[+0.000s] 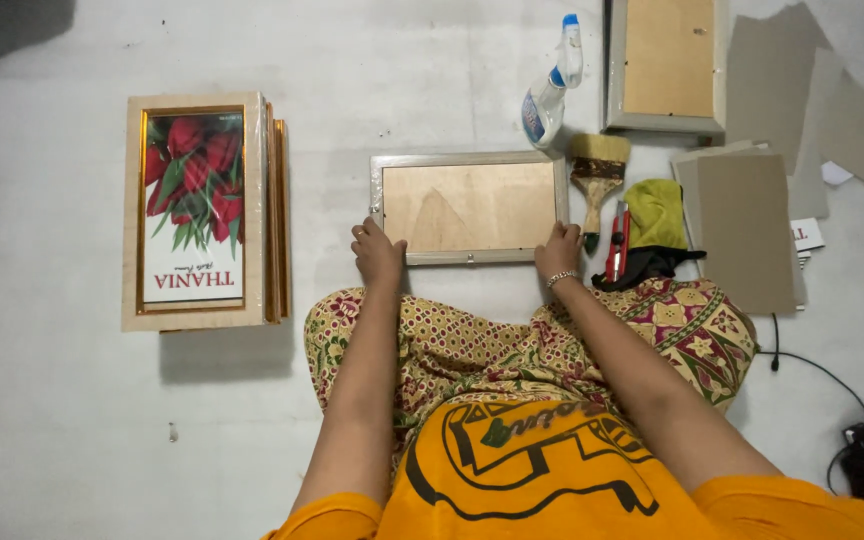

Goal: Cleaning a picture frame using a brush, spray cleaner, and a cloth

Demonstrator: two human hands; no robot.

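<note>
Your lap: you sit cross-legged on the pale floor (72, 420) in patterned trousers, knees just short of the face-down frame (469, 207).
Left hand (378, 255): it rests on the frame's near left corner, fingers curled over the rim, holding that edge.
Right hand (558, 252): it presses the frame's near right corner, fingers bent onto the rim; a bracelet sits at the wrist.
Face-down frame: it lies flat, long side toward you, with a brown backing board inside a pale grey rim.
Open room: left of the frame there is bare floor up to the stack of finished frames (202, 210), whose top one shows red flowers. Beyond the frame's far edge the floor is bare too.
Right of the frame: a paintbrush (597, 180), a red-handled tool (618, 243) and a yellow-green cloth (656, 212) lie close together, then a grey board (745, 230).
Beyond the frame: a spray bottle (550, 95) lies just past the far right corner, a second face-down frame (666, 65) beside it, with more grey sheets (832, 110) further right.
</note>
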